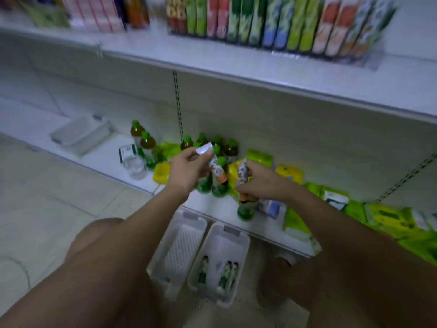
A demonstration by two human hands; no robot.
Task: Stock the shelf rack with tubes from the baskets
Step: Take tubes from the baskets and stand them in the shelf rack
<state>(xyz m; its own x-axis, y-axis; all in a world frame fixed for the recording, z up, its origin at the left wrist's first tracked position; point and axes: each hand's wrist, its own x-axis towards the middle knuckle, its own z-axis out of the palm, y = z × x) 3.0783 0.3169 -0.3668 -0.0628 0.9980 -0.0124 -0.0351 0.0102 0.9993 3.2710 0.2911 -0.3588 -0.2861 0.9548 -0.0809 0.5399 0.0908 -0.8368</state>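
Note:
My left hand [188, 168] pinches an orange-capped patterned tube [216, 167] by its flat crimped end, cap hanging down. My right hand [261, 183] grips a second tube [243, 177] of the same pattern, crimped end up. Both hands are level with the bottom shelf, above two white baskets on the floor. The left basket [163, 261] holds no tubes that I can see. In the right basket [242, 247] lie three green-patterned tubes [225, 274]. High on the upper shelf stands the wire rack [354, 59], filled with several upright tubes [279, 22].
The bottom shelf [113, 151] carries green-capped bottles [146, 143], yellow and green packets [289, 172] and a clear lidded box [79, 133]. The upper shelf edge [260, 74] juts out above my hands. Pale tiled floor [47, 190] lies to the left.

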